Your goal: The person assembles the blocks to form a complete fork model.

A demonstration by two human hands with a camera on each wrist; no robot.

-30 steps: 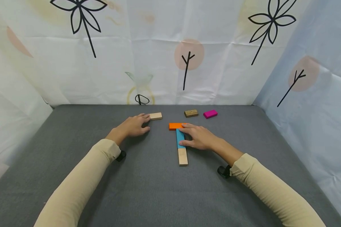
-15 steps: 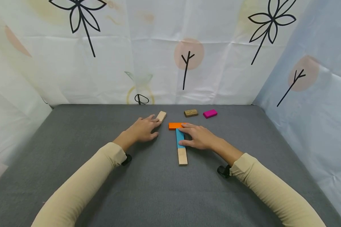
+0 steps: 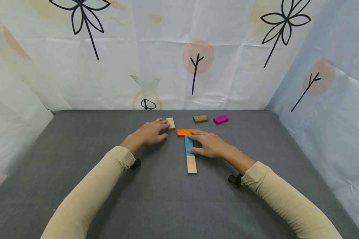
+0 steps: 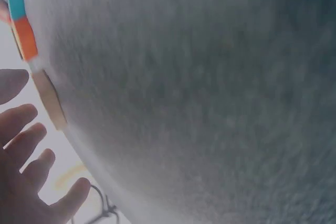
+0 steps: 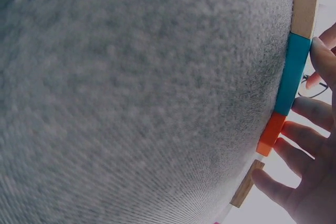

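- Blue wooden block [image 3: 188, 143]: centre of the clock, 12 o'clock pointing away from the person.
- Orange wooden block [image 3: 181, 133]: lies crosswise at 12, touching the blue block to form a T.
- Lower pale wooden block [image 3: 192, 165]: at 6, end to end with the blue.
- Right hand [image 3: 208, 143]: at 3, thumb touching the blue block, fingertips on the orange.
- Left hand [image 3: 152, 132]: near 10, fingertips at the 9 o'clock edge of the upper pale wooden block [image 3: 171, 123], which lies slightly slanted.
- Brown wood-grain block [image 3: 200, 119]: at 1; magenta block [image 3: 220, 119]: at 2.
- 2 beige sleeves [image 3: 91, 189]: at 8 and 4.
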